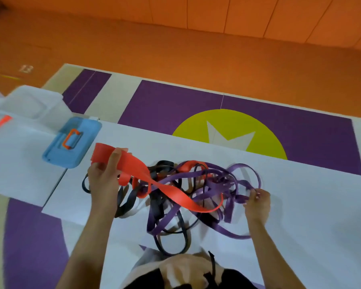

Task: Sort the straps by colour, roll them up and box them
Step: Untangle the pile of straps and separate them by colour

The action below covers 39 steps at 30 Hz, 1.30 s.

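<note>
A tangled heap of straps lies on a white sheet (300,195) in front of me: purple straps (215,180), black straps (156,207) and red ones. My left hand (104,178) grips a wide red strap (133,163), lifted above the heap; the strap twists down and to the right across the pile. My right hand (256,203) pinches a purple strap at the heap's right edge. A clear plastic box (29,105) stands at the far left, blurred.
A blue lid with an orange handle (71,140) lies left of the heap, by the clear box. The white sheet covers a purple, cream and yellow-green floor mat (279,122). Orange floor lies beyond. My knees and dark clothing show at the bottom edge.
</note>
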Tool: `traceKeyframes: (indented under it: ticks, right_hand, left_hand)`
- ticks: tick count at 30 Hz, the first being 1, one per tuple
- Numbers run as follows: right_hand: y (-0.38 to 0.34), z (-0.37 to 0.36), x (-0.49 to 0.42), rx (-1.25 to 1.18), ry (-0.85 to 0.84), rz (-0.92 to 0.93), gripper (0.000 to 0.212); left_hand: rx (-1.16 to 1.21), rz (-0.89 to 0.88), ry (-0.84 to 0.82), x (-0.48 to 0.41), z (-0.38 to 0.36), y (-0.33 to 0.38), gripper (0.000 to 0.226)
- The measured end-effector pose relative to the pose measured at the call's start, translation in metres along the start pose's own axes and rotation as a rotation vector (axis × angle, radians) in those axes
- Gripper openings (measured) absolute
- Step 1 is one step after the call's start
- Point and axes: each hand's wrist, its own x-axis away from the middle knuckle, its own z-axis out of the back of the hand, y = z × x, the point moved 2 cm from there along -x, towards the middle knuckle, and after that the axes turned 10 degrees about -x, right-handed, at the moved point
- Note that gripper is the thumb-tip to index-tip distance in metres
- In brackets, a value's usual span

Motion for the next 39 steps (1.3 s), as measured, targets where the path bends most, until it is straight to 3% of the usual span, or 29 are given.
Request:
traceKeyframes:
  ticks: [3,6,8,11,15,17,20,23,25,32,39]
  right_hand:
    - [0.005,0.012,-0.001,0.055,0.072,-0.113,0.023]
    - [0.007,0.008,0.004,0.312,-0.186,-0.082,0.02]
    - [0.002,-0.001,0.011,0.539,-0.255,0.07,0.022]
    - [-0.019,-0.025,0.03,0.538,-0.333,0.307,0.042]
    - [-0.021,-0.057,0.042,0.55,-0.567,0.186,0.089]
    - [-0.017,-0.062,0.044,0.555,-0.589,0.161,0.099]
    - [-0.014,-0.06,0.045,0.543,-0.51,0.17,0.089]
    - [-0.02,-0.047,0.045,0.465,-0.344,0.196,0.052]
    - [-0.035,-0.036,0.044,0.386,-0.248,0.224,0.04]
    - [-0.111,-0.005,0.043,0.156,-0.046,0.244,0.036]
    - [-0.131,-0.02,0.057,0.069,-0.039,0.295,0.026]
  left_hand:
    - [-0.018,0.024,0.006,0.004,-0.007,0.002,0.041]
    - [-0.041,0.058,-0.022,0.01,-0.018,0.003,0.034]
    - [-0.06,0.047,-0.044,0.013,-0.022,0.003,0.029]
    - [-0.07,0.025,-0.047,0.013,-0.019,0.006,0.027]
    - [-0.066,-0.025,-0.051,0.012,-0.007,0.015,0.036]
    - [-0.062,-0.065,-0.049,0.01,0.001,0.019,0.031]
    - [-0.053,-0.087,-0.054,0.002,0.013,0.023,0.032]
    - [-0.034,-0.091,-0.038,-0.011,0.025,0.025,0.042]
    - [-0.016,-0.105,-0.04,-0.018,0.031,0.028,0.047]
    - [0.072,-0.061,-0.108,-0.04,0.036,0.033,0.035]
    - [0.079,-0.055,-0.2,-0.049,0.034,0.04,0.026]
